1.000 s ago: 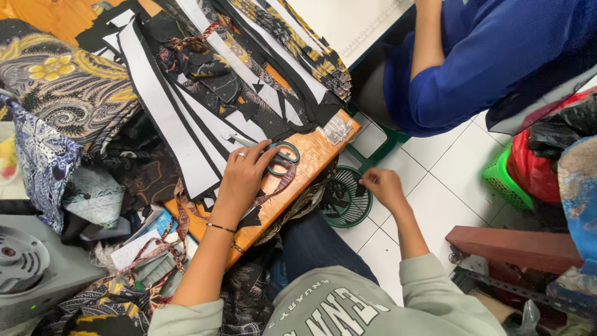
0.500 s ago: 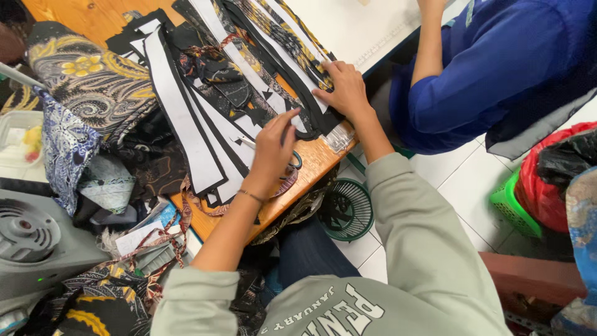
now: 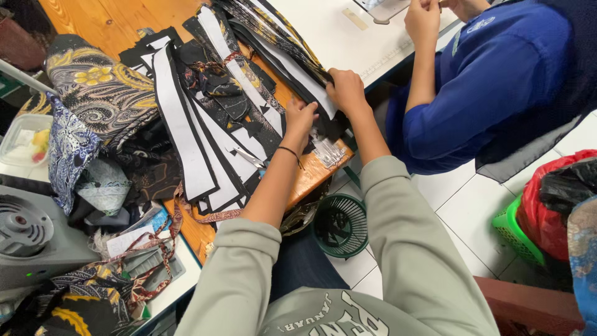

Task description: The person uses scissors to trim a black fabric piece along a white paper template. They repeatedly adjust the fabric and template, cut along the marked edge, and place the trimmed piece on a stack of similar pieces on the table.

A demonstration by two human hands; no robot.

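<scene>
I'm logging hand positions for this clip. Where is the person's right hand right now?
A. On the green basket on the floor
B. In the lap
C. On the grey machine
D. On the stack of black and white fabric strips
D: the right hand grips the edge of the fabric strips, beside the left hand.

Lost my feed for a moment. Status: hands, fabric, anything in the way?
Left hand and right hand both pressed on the stack of cut fabric strips, grip unclear. Co-worker's hands busy apart at the white table. Nothing blocking.
</scene>
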